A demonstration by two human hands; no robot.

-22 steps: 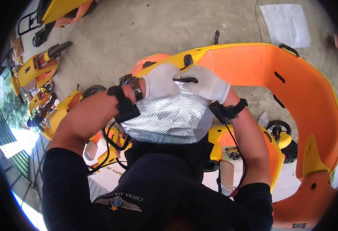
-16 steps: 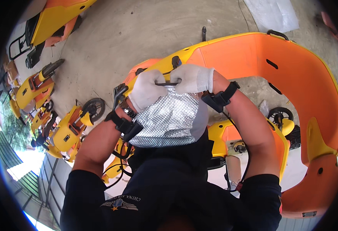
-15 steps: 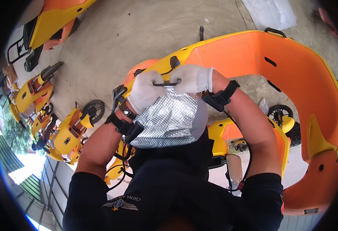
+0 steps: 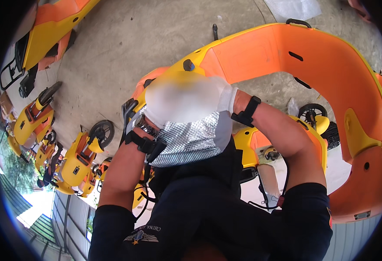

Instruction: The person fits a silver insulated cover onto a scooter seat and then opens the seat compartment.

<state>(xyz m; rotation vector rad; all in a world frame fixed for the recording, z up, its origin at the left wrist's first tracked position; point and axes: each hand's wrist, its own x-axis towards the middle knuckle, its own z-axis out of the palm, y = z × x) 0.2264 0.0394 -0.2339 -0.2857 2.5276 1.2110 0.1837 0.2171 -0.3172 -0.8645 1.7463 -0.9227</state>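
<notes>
Both hands wear white gloves and are close together in front of my chest. A pale blur covers my left hand (image 4: pixel 158 104) and most of my right hand (image 4: pixel 210 95), so their fingers and anything between them cannot be made out. Just below the gloves hangs a silver, quilted foil sheet or pouch (image 4: pixel 191 141) with a grey edge on its right side. Its upper end is lost in the blur. Right behind the hands is the long yellow-and-orange shell (image 4: pixel 247 58), which curves away to the right.
Several yellow scooter-like vehicles (image 4: pixel 75 163) with black wheels stand at the left. Another yellow-orange body (image 4: pixel 58 21) lies at the upper left. Clear plastic sheeting (image 4: pixel 293 9) lies on the concrete floor (image 4: pixel 125 48) at the back. A black wheel (image 4: pixel 313 114) shows right of my right forearm.
Earlier, both gloves pinched a thin dark strip at the foil's upper edge; now a blur hides that spot. The whole view has shifted slightly, and the foil still hangs below the hands.
</notes>
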